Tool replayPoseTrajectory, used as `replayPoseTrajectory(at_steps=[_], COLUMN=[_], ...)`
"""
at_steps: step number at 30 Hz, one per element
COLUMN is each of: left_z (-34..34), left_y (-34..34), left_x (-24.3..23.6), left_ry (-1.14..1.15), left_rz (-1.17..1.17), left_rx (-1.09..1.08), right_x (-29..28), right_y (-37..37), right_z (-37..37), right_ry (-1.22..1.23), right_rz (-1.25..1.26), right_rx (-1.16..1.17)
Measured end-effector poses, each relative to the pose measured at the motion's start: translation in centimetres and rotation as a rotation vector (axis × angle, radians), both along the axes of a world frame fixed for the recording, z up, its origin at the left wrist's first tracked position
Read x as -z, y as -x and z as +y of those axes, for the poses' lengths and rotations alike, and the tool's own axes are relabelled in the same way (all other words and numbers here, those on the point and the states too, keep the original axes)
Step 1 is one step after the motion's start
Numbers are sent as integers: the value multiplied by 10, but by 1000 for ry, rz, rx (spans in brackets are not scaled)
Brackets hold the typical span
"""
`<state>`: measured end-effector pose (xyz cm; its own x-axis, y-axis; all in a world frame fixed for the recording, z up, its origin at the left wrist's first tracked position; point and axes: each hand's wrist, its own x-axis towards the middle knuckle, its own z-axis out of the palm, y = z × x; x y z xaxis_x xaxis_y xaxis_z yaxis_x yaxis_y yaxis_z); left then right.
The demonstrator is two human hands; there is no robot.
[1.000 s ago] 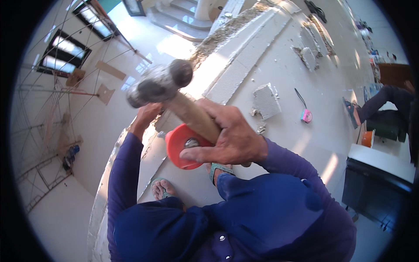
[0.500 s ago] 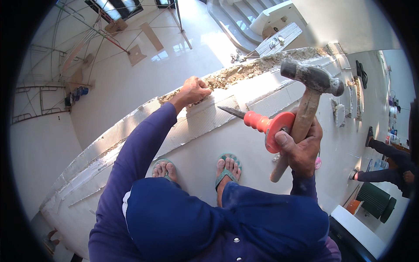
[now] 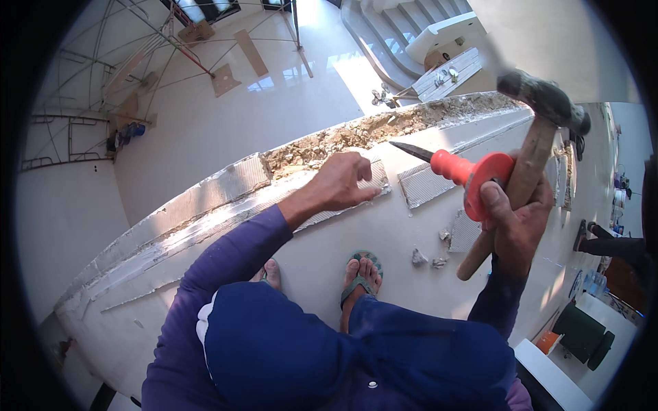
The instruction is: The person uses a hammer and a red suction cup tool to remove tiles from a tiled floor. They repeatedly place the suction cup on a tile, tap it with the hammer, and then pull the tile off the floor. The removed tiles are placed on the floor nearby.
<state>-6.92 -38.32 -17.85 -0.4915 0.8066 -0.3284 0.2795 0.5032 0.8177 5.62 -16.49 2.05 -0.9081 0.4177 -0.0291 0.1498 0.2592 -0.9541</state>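
My right hand [image 3: 519,229] is closed around a ball-peen hammer [image 3: 533,156] and a chisel [image 3: 454,168] together. The chisel has a red ribbed grip with a round guard, and its dark point faces left. Both tools are in the air above the floor. My left hand [image 3: 337,183] is over the broken ledge, thumb and fingers apart, with nothing visible in it. Beneath and beside it lies a ribbed tile piece [image 3: 379,179]. Behind runs a strip of exposed rubble [image 3: 356,132]. Another ribbed slab [image 3: 421,186] lies to the right.
Small chunks [image 3: 419,257] and a broken ribbed piece [image 3: 465,231] lie on the floor right of my sandalled feet. Scaffolding [image 3: 164,41] stands far left, and curved steps [image 3: 384,34] at the back. A person's legs [image 3: 613,243] and a green cylindrical object [image 3: 581,332] are at the right.
My left hand has moved right and nearer from the rubble edge, its fingers now spread. The hammer and chisel have shifted right. A broken piece and chunks now show on the floor.
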Motion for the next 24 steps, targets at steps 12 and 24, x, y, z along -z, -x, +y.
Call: replayPoseTrajectory(at_steps=[12,24], left_z=[12,28], left_y=[65,74], left_x=[-44,27], left_ry=[-711,-819], left_rz=[33,-399], left_rx=[-364,-671], right_x=[45,49], right_y=[114,80], right_z=[-40,-28], right_ry=[-127,109], right_rz=[-16,-212], right_rx=[-327,-186])
